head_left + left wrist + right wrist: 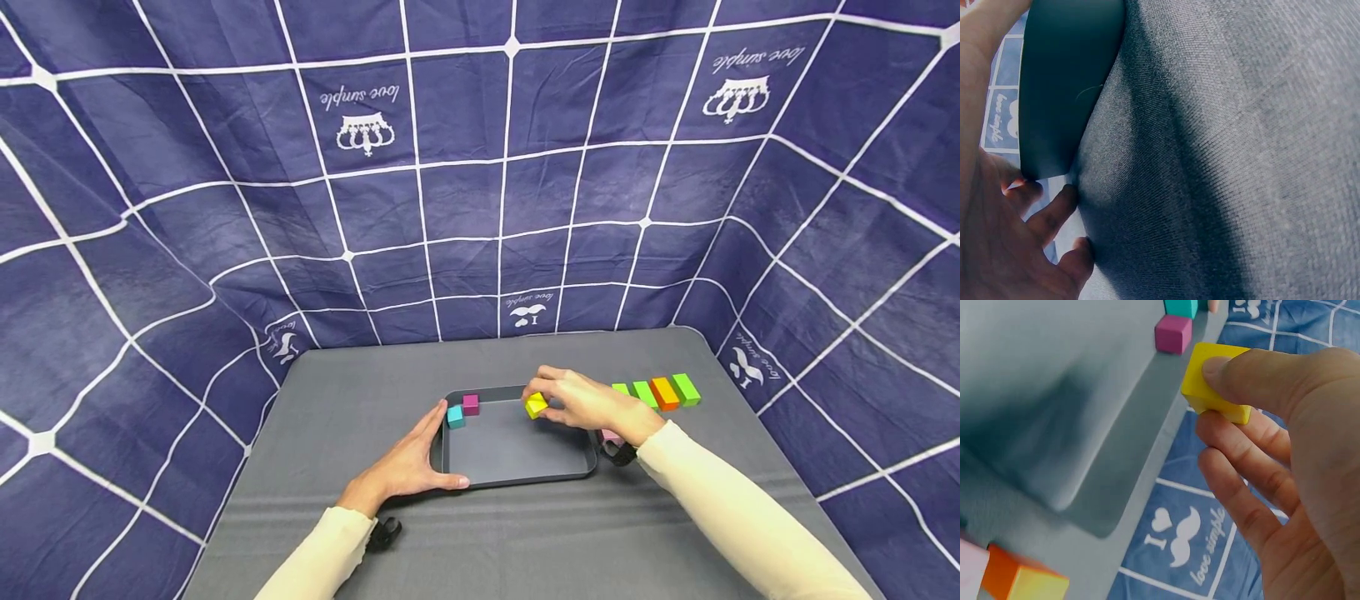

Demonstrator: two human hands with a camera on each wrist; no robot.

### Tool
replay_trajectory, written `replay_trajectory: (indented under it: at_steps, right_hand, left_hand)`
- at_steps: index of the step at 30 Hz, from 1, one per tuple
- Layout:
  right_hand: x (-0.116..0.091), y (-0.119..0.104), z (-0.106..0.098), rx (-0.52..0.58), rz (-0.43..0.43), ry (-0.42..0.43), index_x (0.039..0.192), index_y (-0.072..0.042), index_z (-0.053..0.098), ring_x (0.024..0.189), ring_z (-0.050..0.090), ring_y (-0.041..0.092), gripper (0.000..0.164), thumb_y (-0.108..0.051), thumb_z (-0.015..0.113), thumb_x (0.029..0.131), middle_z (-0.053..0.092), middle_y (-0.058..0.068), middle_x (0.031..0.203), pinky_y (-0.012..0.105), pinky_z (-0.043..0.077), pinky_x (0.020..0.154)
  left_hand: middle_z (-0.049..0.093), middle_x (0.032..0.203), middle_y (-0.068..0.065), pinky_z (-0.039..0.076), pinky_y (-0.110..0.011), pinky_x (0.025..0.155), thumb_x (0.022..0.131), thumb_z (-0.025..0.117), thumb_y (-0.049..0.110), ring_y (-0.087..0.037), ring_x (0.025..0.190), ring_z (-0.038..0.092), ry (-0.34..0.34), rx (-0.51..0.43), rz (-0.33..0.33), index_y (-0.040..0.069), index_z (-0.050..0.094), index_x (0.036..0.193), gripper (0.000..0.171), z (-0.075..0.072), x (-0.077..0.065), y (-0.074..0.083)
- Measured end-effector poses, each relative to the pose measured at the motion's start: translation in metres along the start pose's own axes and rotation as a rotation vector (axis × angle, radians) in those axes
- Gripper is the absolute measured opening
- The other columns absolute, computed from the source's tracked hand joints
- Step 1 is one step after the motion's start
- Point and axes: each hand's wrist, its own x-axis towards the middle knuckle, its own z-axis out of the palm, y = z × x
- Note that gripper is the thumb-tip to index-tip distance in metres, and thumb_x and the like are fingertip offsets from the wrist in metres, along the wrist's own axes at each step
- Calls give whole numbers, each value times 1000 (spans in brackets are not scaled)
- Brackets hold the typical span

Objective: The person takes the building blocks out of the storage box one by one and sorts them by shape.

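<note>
The yellow cube (536, 406) is in your right hand (573, 400), over the far part of the gray tray (521, 454), right of its middle. You pinch it between thumb and fingers: your right wrist view shows the thumb flat on one face, with fingertips against the underside and the remaining fingers bent loosely below. Your left hand (405, 464) steadies the tray's left end, thumb spread well away from the other fingers; the thumb reaches along the near rim while the fingers extend along the left wall, pinching nothing. Inside the tray, in the far left corner, a teal cube (456, 417) sits by the left wall and a magenta cube (470, 405) sits by the far wall, just beside each other; you cannot tell from here whether they touch. Outside the tray, a pink block (611, 437) lies near its right end, partly hidden by your right wrist. Farther right runs a row of blocks: a green block (620, 388) partly covered by your forearm, then another green one, an orange block (664, 393) and a third green one at the end. Black bands show under both your wrists, below cream sleeves (731, 508). Everything rests on a gray cloth surface (360, 383), and a blue curtain (465, 200) with white grid lines hangs behind and on both sides.
</note>
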Motion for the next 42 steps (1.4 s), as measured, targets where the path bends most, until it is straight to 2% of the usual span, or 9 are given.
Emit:
replay_trajectory:
  at_steps: [7, 13, 19, 26, 32, 35, 39, 41, 42]
  right_hand:
    - [-18, 9, -12, -16, 3, 45, 131, -15, 80, 104, 79, 18, 36, -6, 94, 99, 74, 3, 121, 37, 71, 94]
    - [-36, 18, -18, -9, 55, 45, 133, -16, 79, 100, 75, 18, 40, -3, 93, 98, 74, 4, 122, 39, 71, 88]
    - [-56, 28, -21, -35, 87, 70, 134, -19, 80, 105, 77, 23, 44, -2, 95, 96, 74, 1, 121, 43, 70, 93]
    - [-81, 44, -22, -31, 95, 123, 129, -10, 81, 96, 77, 24, 41, 2, 96, 93, 75, 5, 114, 45, 71, 86]
    - [-101, 48, -29, -45, 157, 116, 127, -9, 81, 96, 77, 24, 40, 1, 97, 91, 76, 4, 115, 39, 70, 84]
    - [-111, 53, -30, -28, 183, 112, 126, -10, 81, 97, 77, 24, 39, 1, 96, 92, 76, 3, 116, 42, 70, 84]
    - [-125, 66, -26, 5, 139, 159, 124, -13, 82, 96, 76, 20, 39, 2, 96, 91, 77, 2, 115, 42, 71, 80]
    - [-131, 75, -24, 10, 92, 193, 124, -16, 82, 95, 74, 16, 39, -1, 96, 91, 77, 1, 114, 36, 69, 77]
    - [-136, 87, -19, 31, 46, 216, 127, -17, 81, 95, 72, 12, 36, -6, 94, 96, 76, -1, 115, 30, 66, 76]
  left_hand:
    - [16, 199, -4, 43, -68, 137, 80, 99, 76, -41, 177, 38, 6, -17, 7, 20, 12, 190, 152, 0, 0, 2]
    - [16, 199, 1, 43, -65, 138, 78, 100, 76, -37, 177, 38, -1, -31, -3, 24, 12, 190, 152, -2, 0, 3]
    - [16, 199, -1, 43, -65, 138, 79, 101, 73, -37, 177, 39, 4, -23, 5, 21, 13, 190, 151, -1, 0, 1]
    - [16, 199, 0, 43, -64, 138, 79, 100, 76, -36, 178, 38, -5, -22, -3, 23, 12, 190, 152, -1, 0, 1]
    - [17, 199, 2, 42, -64, 139, 79, 100, 76, -35, 178, 37, -4, -36, -17, 24, 13, 190, 150, -2, -1, 3]
    - [17, 199, 1, 43, -65, 138, 79, 100, 74, -36, 178, 38, 0, -33, -15, 23, 14, 190, 150, -1, -1, 3]
    - [17, 199, 1, 43, -64, 138, 79, 100, 74, -36, 178, 38, 0, -24, -11, 22, 13, 190, 150, -1, -1, 2]
    - [17, 199, 1, 43, -64, 138, 79, 100, 74, -36, 177, 39, 1, -20, -9, 22, 13, 190, 151, -1, 0, 2]
    - [17, 199, 1, 43, -64, 138, 79, 100, 74, -35, 178, 38, -2, -20, -12, 22, 12, 190, 151, -1, 0, 2]
